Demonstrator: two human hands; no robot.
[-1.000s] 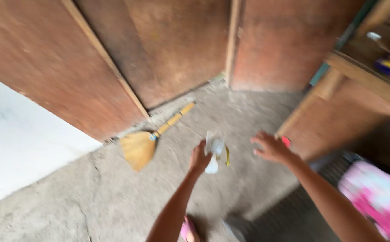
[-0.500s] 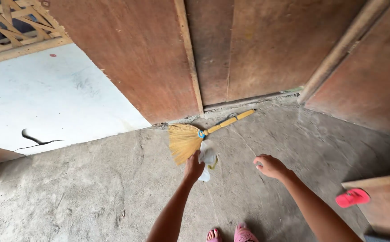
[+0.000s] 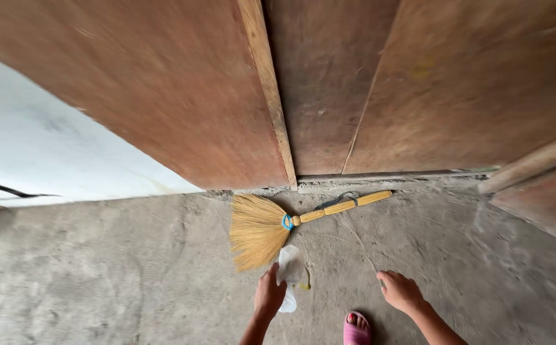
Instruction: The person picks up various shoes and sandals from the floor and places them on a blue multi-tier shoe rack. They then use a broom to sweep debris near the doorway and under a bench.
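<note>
While the crumpled white plastic wrapper [image 3: 289,273] sits pinched in the left hand [image 3: 269,295], low in the view at about six o'clock, its loose upper end flares up toward twelve and a smaller tail hangs down past the fingers toward six, so its long axis runs roughly twelve to six. That grip looks closed on only the middle of the wrapper, and my guess is the thin film could slip out or tear if it snags. A small yellowish scrap [image 3: 304,285] lies just at the wrapper's three o'clock side; whether it is attached or loose on the ground I cannot tell.

Just beyond, at twelve o'clock from the hand, lies a straw hand broom [image 3: 271,225], bristles fanned toward seven, yellow handle pointing to about two, along the foot of a brown wooden wall [image 3: 182,96]. The wrapper nearly touches the bristles and could catch in them.

At three o'clock the right hand [image 3: 400,291] hovers empty, fingers loosely curled, over the rough concrete floor [image 3: 99,275]. A foot in a pink sandal [image 3: 357,327] stands between the arms, near enough to tread on anything dropped
</note>
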